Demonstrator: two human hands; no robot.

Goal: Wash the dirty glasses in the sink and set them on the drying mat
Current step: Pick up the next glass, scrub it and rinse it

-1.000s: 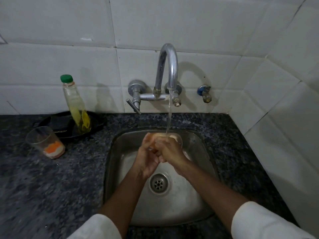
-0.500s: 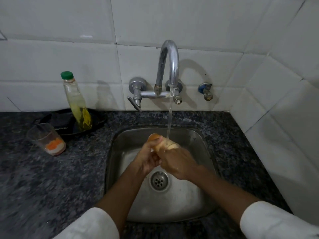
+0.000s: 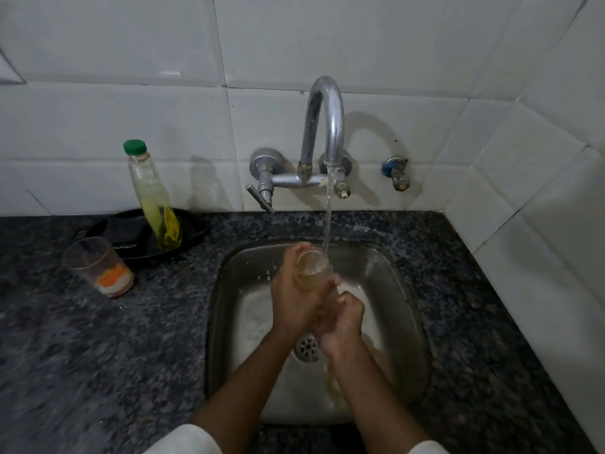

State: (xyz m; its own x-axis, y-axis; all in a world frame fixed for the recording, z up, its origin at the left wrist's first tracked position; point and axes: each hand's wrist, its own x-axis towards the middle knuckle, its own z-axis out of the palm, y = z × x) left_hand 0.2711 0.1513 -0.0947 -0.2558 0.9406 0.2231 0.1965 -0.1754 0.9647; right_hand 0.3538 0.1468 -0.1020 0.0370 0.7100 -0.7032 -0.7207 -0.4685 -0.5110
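Glass (image 3: 312,267) clasped in left hand (image 3: 293,296), fingers wrapped round the wall; right hand (image 3: 342,317) curled at the base. Mouth tilted up and away, just left of the stream from the tap (image 3: 324,126), over the sink (image 3: 406,290). Second dirty glass (image 3: 98,267) well apart on the counter (image 3: 98,355), nearer the left hand.

Over the steel sink (image 3: 386,276), the left hand (image 3: 291,299) grips a clear glass (image 3: 312,265) under the tap's (image 3: 324,126) running stream, with the right hand (image 3: 340,322) curled at its base. On the dark counter (image 3: 98,339) to the left stand a dirty glass (image 3: 98,267) and a green-capped bottle (image 3: 152,194).
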